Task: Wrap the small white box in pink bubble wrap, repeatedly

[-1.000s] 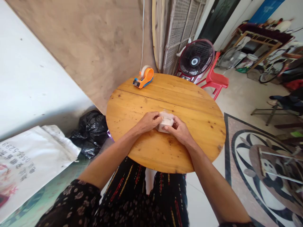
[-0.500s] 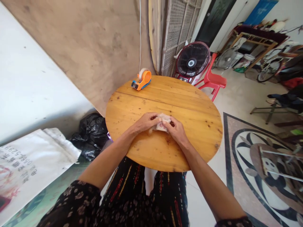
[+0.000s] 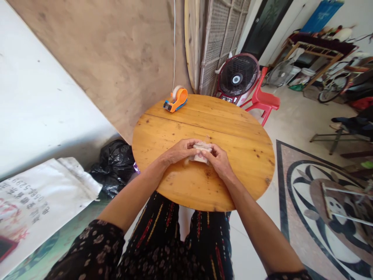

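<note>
A small whitish packet with reddish print (image 3: pixel 201 157) is held just above the middle of the round wooden table (image 3: pixel 175 186). Loose, clear wrapping seems to stick out around it, though the blur hides its exact kind. My left hand (image 3: pixel 183 149) grips the packet's left side, thumb on top. On the right side, my right hand (image 3: pixel 218 158) pinches it between thumb and fingers. Both thumbs nearly meet over the packet. An orange tape dispenser (image 3: pixel 177 100) with a roll of tape stands at the table's far left edge.
Behind the table are a round fan (image 3: pixel 238 76) and a red plastic chair (image 3: pixel 264 99). Black plastic bags (image 3: pixel 115 163) lie on the left, beside a white printed sack (image 3: pixel 49 190). A wooden board (image 3: pixel 116 50) leans at the back left.
The view has shifted very slightly. Both hands keep their hold on the packet, with the fingers moving a little around its far edge.
</note>
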Tool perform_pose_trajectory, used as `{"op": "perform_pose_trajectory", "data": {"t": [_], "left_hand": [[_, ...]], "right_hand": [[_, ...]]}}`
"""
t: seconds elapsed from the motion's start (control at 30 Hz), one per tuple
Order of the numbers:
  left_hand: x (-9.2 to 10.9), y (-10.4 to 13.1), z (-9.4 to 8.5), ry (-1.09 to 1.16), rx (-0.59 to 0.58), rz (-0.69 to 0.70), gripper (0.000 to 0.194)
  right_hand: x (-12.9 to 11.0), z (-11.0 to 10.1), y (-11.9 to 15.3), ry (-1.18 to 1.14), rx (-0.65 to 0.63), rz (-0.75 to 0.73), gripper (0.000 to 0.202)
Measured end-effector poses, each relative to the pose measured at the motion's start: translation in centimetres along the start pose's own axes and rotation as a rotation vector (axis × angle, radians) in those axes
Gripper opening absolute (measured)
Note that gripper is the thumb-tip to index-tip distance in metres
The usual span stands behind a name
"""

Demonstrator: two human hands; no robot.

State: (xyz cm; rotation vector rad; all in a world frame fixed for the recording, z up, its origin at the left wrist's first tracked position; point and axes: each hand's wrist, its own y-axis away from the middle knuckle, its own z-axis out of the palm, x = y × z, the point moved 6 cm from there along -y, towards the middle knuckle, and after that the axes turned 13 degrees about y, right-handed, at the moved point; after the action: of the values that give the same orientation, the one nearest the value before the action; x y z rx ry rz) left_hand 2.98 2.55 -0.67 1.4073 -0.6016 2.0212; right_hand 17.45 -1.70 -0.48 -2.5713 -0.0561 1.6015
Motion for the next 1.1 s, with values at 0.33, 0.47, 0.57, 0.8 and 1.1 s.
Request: {"op": "perform_pose_trajectory", "data": {"t": [0.33,0.47,0.57,0.8,1.1], "left_hand": [[-0.3,-0.1,-0.5,0.045,0.099,-0.004,0.060],[-0.3,-0.1,-0.6,0.008,0.112,0.004,0.062],[-0.1,0.0,-0.6,-0.027,0.121,0.004,0.062],[0.0,0.0,-0.5,-0.068,0.107,0.010,0.062],[0.3,0.1,0.2,-0.128,0.025,0.036,0.058]], "right_hand": [[-0.3,-0.2,0.0,0.107,0.049,-0.027,0.033],[-0.5,-0.4,0.1,0.137,0.073,-0.037,0.032],[-0.4,-0.3,0.2,0.174,0.082,-0.052,0.033],[-0.9,-0.4,0.7,0.428,0.128,-0.084,0.039],[-1.7,-0.4,1.1,0.477,0.143,-0.185,0.036]]}}
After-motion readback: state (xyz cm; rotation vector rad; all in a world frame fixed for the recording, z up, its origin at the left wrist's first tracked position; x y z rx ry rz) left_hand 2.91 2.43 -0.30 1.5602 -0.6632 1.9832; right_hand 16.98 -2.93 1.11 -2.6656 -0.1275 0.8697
